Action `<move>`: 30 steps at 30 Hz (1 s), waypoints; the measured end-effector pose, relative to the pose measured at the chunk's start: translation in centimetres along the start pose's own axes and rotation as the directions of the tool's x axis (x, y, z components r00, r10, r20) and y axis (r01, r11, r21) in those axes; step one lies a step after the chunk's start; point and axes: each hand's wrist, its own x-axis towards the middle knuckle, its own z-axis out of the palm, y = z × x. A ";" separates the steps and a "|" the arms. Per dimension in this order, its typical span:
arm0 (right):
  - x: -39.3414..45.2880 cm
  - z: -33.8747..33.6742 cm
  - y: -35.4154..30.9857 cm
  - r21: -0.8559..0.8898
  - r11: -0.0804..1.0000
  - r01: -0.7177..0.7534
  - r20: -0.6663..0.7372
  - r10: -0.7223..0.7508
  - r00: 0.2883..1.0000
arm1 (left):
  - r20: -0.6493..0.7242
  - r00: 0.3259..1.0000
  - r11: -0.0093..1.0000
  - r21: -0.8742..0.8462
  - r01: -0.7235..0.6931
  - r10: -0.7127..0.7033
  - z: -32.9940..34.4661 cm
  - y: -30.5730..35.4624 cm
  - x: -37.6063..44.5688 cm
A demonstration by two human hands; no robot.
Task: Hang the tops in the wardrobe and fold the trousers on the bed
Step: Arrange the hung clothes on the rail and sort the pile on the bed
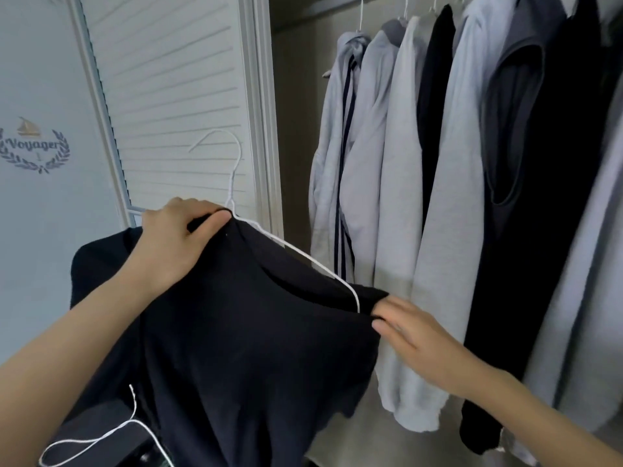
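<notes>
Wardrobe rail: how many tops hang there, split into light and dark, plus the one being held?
light grey tops: 5
dark tops: 3
held black top: 1
Total: 9. The far right of the rail is blurred, so the count there is uncertain.

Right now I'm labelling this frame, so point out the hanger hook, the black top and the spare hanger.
hanger hook [232, 153], head view, on the curved wire of the hook.
black top [256, 348], head view, on the front cloth.
spare hanger [101, 436], head view, on its bent wire, bottom left.
</notes>
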 end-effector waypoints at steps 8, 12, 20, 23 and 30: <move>3.6 0.6 -5.2 0.281 0.958 -0.057 -0.223 0.124 0.967 | 0.135 0.974 0.983 0.003 -0.182 0.180 4.0 3.0 -1.2; 3.7 -0.9 -5.2 0.331 0.939 -0.093 -0.314 0.203 0.927 | 0.081 0.971 0.974 0.016 -0.226 0.224 3.3 1.2 -1.0; 3.4 -6.5 -2.2 0.172 0.972 -0.157 -0.107 0.177 0.978 | -0.006 1.000 0.999 0.045 -0.019 0.019 2.5 -3.6 -1.3; 3.7 -8.2 -1.5 -0.180 0.978 -0.109 0.148 0.136 0.980 | 0.032 0.990 0.981 0.137 -0.139 0.135 2.3 -3.8 -1.3; 4.7 -8.9 -2.9 -0.364 0.927 0.093 0.132 -0.047 0.990 | 0.064 0.983 0.958 0.221 -0.184 0.174 3.1 -2.2 -1.5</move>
